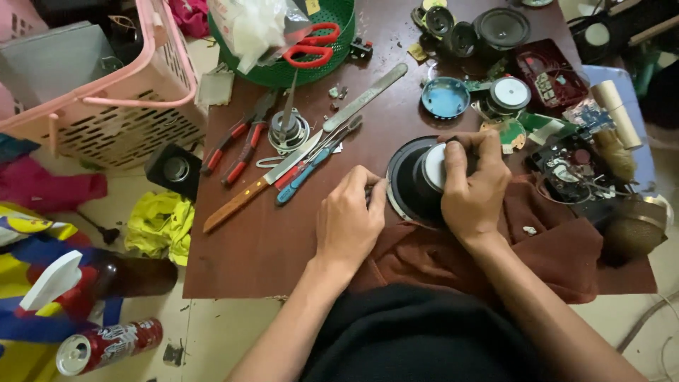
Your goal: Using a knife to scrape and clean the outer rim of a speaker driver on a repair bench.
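The right hand (472, 185) gripped the round black loudspeaker with a silver magnet (417, 180) on the brown wooden table (269, 240); the left hand (349, 218) curled at its rim, fingertips hidden.

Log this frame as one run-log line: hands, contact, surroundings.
right hand: grips speaker magnet | left hand: fingertips at speaker rim | speaker on brown cloth | knife, pliers to the left on table

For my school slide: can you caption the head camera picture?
Two hands, left hand and right hand, grip a round black speaker on a cluttered brown table.
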